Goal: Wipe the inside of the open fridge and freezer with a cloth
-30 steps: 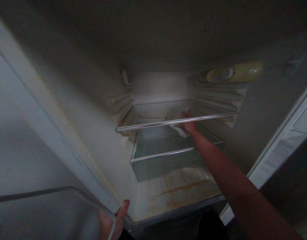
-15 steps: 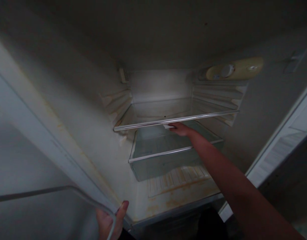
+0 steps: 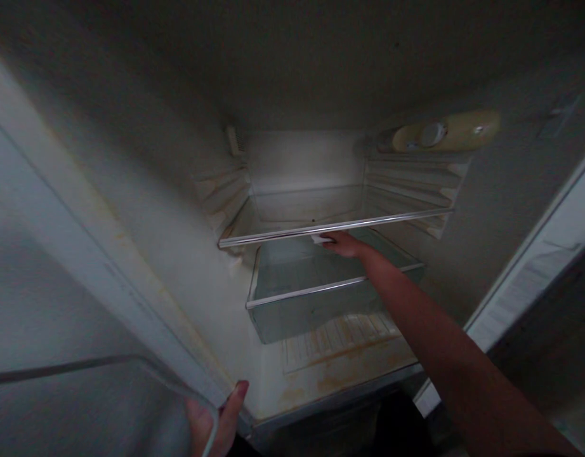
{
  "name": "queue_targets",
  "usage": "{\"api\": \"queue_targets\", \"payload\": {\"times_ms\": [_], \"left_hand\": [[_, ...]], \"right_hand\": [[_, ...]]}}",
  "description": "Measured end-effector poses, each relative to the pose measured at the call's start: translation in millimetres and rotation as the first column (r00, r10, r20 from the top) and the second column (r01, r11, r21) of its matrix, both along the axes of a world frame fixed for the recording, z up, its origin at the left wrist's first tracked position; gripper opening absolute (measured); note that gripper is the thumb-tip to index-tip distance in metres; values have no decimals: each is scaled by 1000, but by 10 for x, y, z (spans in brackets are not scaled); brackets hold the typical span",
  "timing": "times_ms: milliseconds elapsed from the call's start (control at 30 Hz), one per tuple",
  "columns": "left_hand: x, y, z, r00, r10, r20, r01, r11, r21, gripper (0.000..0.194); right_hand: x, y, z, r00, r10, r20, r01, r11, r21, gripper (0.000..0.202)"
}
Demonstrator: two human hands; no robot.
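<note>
I look into an open, dim fridge. My right hand (image 3: 344,244) reaches in just under the front rim of the glass shelf (image 3: 283,236), holding a small white cloth (image 3: 317,239) against that rim; only a corner of the cloth shows. Below my forearm sits a clear crisper drawer (image 3: 297,304). My left hand (image 3: 215,419) is at the bottom edge of the frame, gripping the corner of a removed clear shelf panel (image 3: 106,400), thumb on top of its rim.
The fridge floor (image 3: 340,368) in front of the drawer has rusty stains. A yellowed thermostat housing (image 3: 445,133) is fixed to the upper right wall. The fridge door (image 3: 535,279) stands open at right. The left wall (image 3: 131,241) runs close to my left hand.
My right hand with the cloth has slid left along the glass shelf's front rim and dropped beneath it; less cloth shows now. My left hand stays on the panel.
</note>
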State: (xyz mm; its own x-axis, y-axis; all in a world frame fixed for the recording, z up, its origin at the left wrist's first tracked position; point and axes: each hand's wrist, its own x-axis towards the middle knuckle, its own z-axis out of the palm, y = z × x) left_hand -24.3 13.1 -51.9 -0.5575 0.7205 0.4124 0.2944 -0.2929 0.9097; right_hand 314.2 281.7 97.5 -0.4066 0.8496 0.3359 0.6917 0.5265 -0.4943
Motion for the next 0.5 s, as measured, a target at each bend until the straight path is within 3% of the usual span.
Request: {"api": "queue_targets", "payload": {"times_ms": [233,500], "left_hand": [[68,-29,63,997,-22,78,25,999,-29,68],[21,-15,27,999,-13,47,14,1000,-20,72]], "right_hand": [[-17,-16,4,1000,-13,-20,13,1000,-7,36],[-17,-37,22,1000,2,-10,-2,1000,-17,36]]}}
